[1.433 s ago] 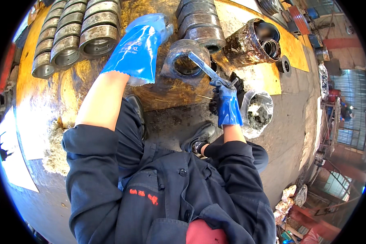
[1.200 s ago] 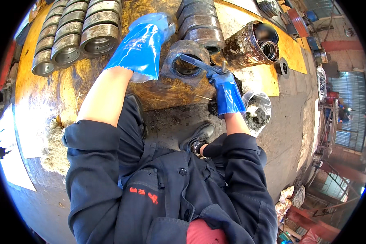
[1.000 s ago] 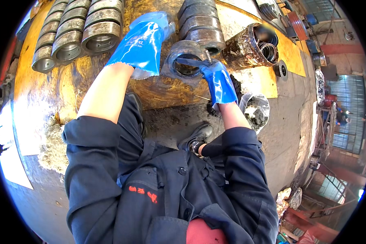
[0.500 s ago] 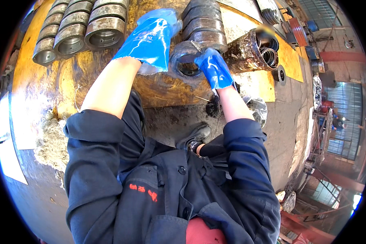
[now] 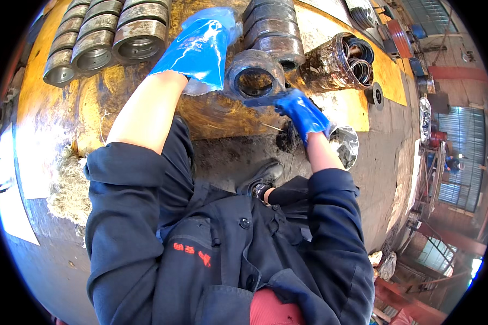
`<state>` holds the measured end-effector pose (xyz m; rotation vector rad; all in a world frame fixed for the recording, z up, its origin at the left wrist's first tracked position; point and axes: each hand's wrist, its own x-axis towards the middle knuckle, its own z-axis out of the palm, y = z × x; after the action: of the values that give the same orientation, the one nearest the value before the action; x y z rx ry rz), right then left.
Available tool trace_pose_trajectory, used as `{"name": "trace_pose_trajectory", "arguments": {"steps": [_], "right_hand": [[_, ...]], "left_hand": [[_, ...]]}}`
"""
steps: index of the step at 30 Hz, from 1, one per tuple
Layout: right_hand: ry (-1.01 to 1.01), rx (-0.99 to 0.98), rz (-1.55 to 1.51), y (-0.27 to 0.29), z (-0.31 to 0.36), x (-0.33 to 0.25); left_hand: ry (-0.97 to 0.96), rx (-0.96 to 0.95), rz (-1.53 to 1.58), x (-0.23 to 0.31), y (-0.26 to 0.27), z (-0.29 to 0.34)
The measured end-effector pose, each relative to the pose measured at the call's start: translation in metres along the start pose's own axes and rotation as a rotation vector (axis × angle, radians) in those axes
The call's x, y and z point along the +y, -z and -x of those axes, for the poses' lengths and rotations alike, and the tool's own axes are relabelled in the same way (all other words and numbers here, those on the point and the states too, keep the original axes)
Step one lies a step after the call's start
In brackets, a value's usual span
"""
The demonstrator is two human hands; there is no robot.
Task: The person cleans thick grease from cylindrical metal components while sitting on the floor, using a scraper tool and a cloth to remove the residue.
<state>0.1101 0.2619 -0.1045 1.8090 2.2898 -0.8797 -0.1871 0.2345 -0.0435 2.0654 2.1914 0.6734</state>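
Observation:
A dark metal ring [image 5: 237,80] with a wide round opening stands on the stained yellow bench top [image 5: 211,116]. My right hand [image 5: 301,111], in a blue glove, is closed on a dark, flat tool [image 5: 263,101] just below the ring's near edge; its exact kind is unclear. My left hand [image 5: 200,46], also blue-gloved, is beyond the ring's left side. Its fingers are hidden behind the glove, so its grip does not show. Behind the ring lies a row of dark metal rings [image 5: 274,30].
Rows of metal rings [image 5: 141,32] fill the far left. Right of the ring, a grimy container [image 5: 328,65] lies on its side with coiled or ringed parts inside. A small wheel-like part [image 5: 375,96] and a clear plastic bag [image 5: 346,146] are at the right. Pale fibre waste [image 5: 68,192] hangs at left.
My right hand has drawn back from the ring, toward me and to the right, bringing the dark tool off its rim. My left hand has barely moved.

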Motion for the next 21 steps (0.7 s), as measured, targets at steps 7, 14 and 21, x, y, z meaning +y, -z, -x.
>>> {"name": "trace_pose_trajectory", "arguments": {"steps": [7,14,21], "right_hand": [[0.007,0.146,0.086,0.014,0.004,0.083],[0.157,0.121,-0.028,-0.016,-0.018,0.033],[0.199,0.158,-0.264,-0.057,-0.028,0.030]], "left_hand": [[0.068,-0.123,-0.059,0.034,0.017,-0.004],[0.074,-0.096,-0.052,0.031,0.017,-0.003],[0.139,-0.184,-0.069,0.032,0.020,-0.002]]}}
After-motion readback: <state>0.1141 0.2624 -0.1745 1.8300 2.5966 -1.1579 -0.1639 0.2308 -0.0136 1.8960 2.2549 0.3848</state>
